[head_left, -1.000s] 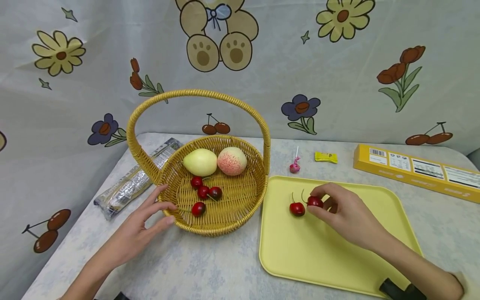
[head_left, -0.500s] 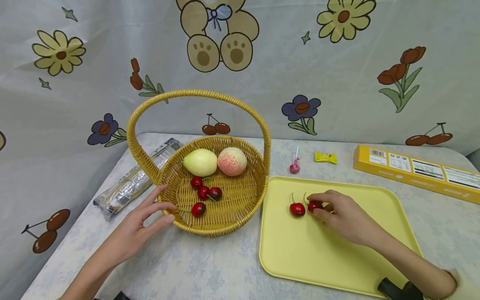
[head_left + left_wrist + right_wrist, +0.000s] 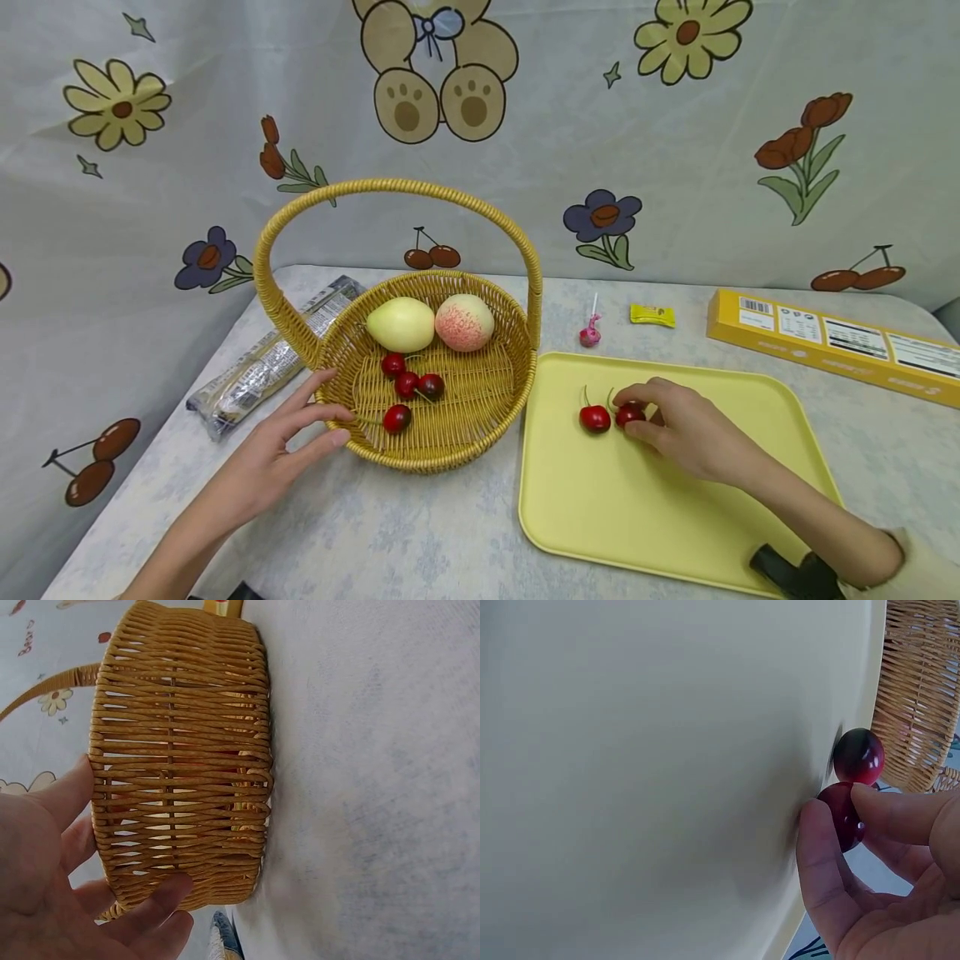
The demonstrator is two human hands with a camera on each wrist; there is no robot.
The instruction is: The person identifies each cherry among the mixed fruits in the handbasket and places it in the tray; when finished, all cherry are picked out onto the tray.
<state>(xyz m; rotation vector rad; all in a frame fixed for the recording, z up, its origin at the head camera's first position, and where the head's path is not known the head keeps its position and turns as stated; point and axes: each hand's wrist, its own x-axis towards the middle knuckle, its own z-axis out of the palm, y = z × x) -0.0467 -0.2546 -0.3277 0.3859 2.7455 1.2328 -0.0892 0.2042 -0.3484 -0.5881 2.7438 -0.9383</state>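
My right hand (image 3: 682, 429) pinches a dark red cherry (image 3: 841, 814) between thumb and fingers, low over the yellow tray (image 3: 645, 517). Just left of it, a second cherry (image 3: 595, 418) with an upright stem lies on the tray. My left hand (image 3: 277, 458) touches the near left rim of a wicker basket (image 3: 450, 457), its fingers spread and fairly straight. In the left wrist view a thumb rests at the rim and other fingertips lie along the outer wall. Inside the basket are a yellow pear (image 3: 401, 325), a peach (image 3: 465, 322) and several cherries (image 3: 407, 385).
The basket's tall handle (image 3: 397, 185) arches over it. Behind it on the left lies a silver packet (image 3: 262, 367). A lollipop (image 3: 589, 335), a small yellow wrapped candy (image 3: 652, 315) and a long yellow box (image 3: 832, 342) lie beyond the tray. A patterned cloth hangs behind.
My right hand has come slightly lower with the cherry, whose stem now tilts differently beside the other cherry. The left hand and basket stay where they were.
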